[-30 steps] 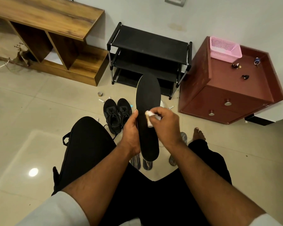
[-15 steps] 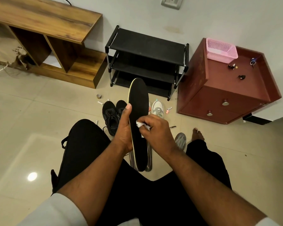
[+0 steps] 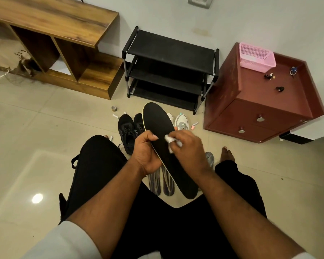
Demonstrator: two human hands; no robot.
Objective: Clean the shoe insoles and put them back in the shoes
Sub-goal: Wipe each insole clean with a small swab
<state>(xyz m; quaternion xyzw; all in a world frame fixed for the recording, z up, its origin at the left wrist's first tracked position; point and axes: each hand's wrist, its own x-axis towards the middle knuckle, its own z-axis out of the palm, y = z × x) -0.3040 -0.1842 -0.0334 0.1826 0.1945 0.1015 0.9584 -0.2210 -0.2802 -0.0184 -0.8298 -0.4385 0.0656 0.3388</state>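
Black insole point(image 3: 158, 124): long, flat, matte dark top with a thin pale edge along its left side, toe end pointing away and tilted left, heel end low over the lap. Held in the air above the floor, in front of the knees. Left hand point(image 3: 145, 154) grips its left edge, thumb laid across the top. Right hand point(image 3: 187, 148) pinches a small white wipe point(image 3: 169, 140) pressed on the insole's middle. Below: two grey patterned insoles point(image 3: 158, 184) on the tile. Beyond: black sneakers point(image 3: 128, 131), white sneakers point(image 3: 181, 121), black shoe rack point(image 3: 168, 71).
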